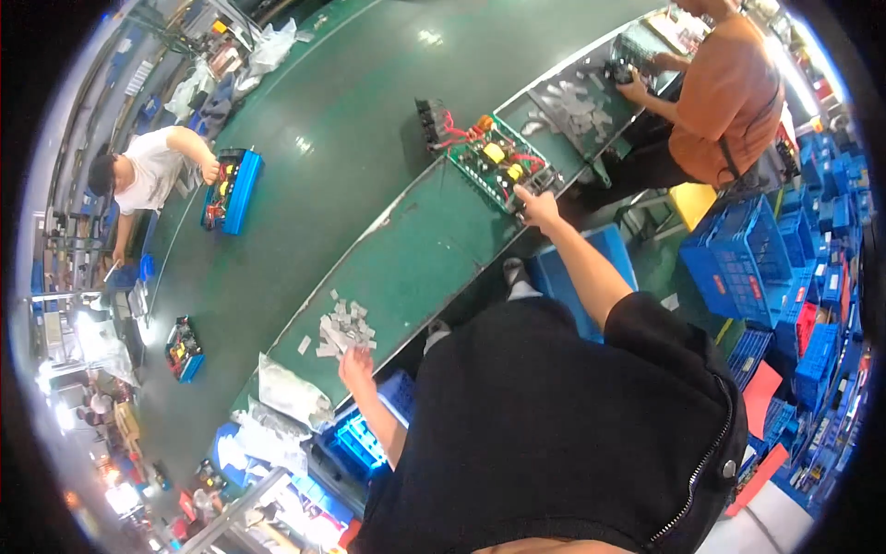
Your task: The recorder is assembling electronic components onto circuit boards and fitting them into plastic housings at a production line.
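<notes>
My right hand (538, 209) grips the near right corner of a green circuit board (499, 161), its fingers closed on the edge by some dark parts. Yellow-wrapped transformers and red wires stand on the board. The red wires run to a black finned part (430, 126) at its far left end. My left hand (355, 366) is at the near edge of a pile of small whitish-grey pieces (344, 325) on the green bench (406, 249). Its fingers look pinched together; whether a piece is between them is too small to make out.
A co-worker in an orange-brown shirt (724, 111) handles a dark part beside more grey pieces (577, 115). Across the green line, another person (152, 171) touches a blue-cased unit (242, 192). Blue crates (738, 268) stack at right; a blue bin (554, 277) sits below the bench.
</notes>
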The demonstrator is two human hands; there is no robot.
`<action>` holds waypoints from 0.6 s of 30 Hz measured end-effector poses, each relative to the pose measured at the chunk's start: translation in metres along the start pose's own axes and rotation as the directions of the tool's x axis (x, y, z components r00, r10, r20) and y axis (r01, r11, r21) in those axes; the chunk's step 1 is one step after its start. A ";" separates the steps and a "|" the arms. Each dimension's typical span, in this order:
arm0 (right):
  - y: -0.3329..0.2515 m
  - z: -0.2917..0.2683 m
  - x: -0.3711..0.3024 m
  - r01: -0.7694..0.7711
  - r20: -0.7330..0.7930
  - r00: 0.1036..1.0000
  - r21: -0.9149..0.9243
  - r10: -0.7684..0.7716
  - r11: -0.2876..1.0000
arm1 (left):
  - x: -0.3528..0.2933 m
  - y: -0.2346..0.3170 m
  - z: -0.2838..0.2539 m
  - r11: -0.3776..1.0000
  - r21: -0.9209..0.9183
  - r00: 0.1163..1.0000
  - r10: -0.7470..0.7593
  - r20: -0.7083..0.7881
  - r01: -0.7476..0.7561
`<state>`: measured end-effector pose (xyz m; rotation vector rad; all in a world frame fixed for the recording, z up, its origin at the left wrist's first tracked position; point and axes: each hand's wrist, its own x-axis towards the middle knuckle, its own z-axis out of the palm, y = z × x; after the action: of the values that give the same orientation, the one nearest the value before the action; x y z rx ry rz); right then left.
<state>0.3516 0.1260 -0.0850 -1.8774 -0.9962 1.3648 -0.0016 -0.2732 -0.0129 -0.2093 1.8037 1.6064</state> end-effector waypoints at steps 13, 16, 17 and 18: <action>-0.016 -0.032 0.009 0.016 0.250 0.968 0.086 -0.037 0.996 | -0.057 -0.020 0.103 0.905 0.421 0.968 -0.050 0.247 -0.061; -0.014 -0.037 0.004 0.055 0.337 0.940 -0.007 -0.050 0.998 | -0.056 -0.027 0.099 0.897 0.439 0.971 -0.067 0.231 -0.043; -0.014 -0.039 0.001 0.058 0.360 0.931 0.010 -0.057 0.998 | -0.054 -0.026 0.098 0.869 0.491 0.974 -0.056 0.222 -0.062; -0.010 -0.042 0.005 0.049 0.365 0.930 -0.003 -0.045 0.999 | -0.052 -0.025 0.100 0.835 0.545 0.975 -0.049 0.217 -0.079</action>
<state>0.3906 0.1335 -0.0674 -1.6260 -1.2215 1.7222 0.0896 -0.2029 -0.0007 0.2461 2.0018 1.0029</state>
